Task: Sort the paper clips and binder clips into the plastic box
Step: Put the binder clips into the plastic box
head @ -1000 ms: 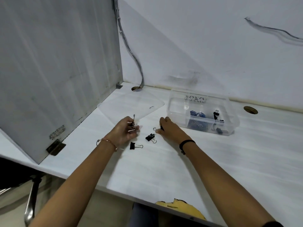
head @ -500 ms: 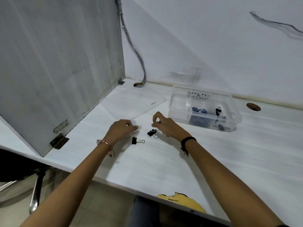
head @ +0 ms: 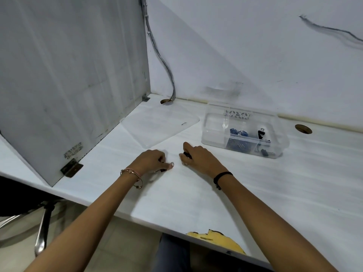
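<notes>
A clear plastic box stands open on the white desk, to the right of my hands. One compartment holds blue paper clips and the one beside it holds black binder clips. My left hand is curled on the desk, its fingertips pinching a black binder clip that is mostly hidden. My right hand lies close beside it, fingers closed over another black binder clip, of which only a small part shows.
The box's clear lid lies flat behind my hands. A grey divider panel walls the left side. Cables drop into a desk hole; a second hole is at the right. The desk's front edge is chipped.
Both hands have come down onto the two binder clips that lay loose on the desk between them. The clips are now under the fingers.
</notes>
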